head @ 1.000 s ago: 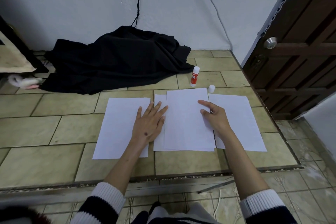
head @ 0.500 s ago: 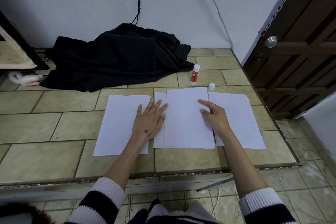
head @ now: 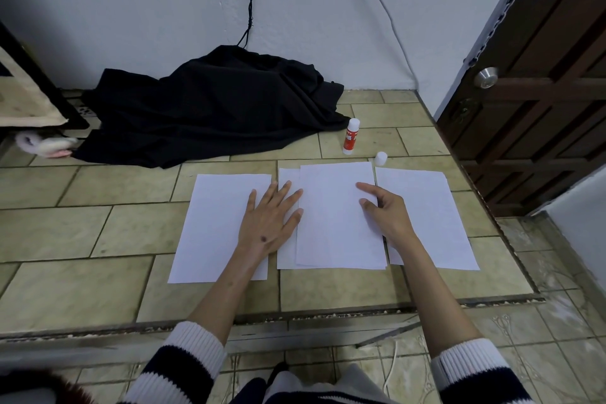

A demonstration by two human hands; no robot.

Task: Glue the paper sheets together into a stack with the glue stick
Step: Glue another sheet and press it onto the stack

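Nearest, striped sleeve cuffs [head: 193, 348], forearms reaching out over a tiled ledge [head: 82, 285]. Left hand [head: 269, 223] flat, fingers spread, palm down across the gap between the left paper sheet [head: 216, 226] and the middle stack [head: 337, 216]. Right hand [head: 387, 213] resting on the stack's right edge, index finger stretched out, thumb pressed down, gripping nothing. Top sheet slightly askew on the stack. Right paper sheet [head: 429, 216] just beside, partly under the wrist. Beyond, a loose white cap [head: 381, 158], then the uncapped glue stick [head: 351, 136] upright. Farthest, black cloth [head: 210, 108] heaped against the wall.
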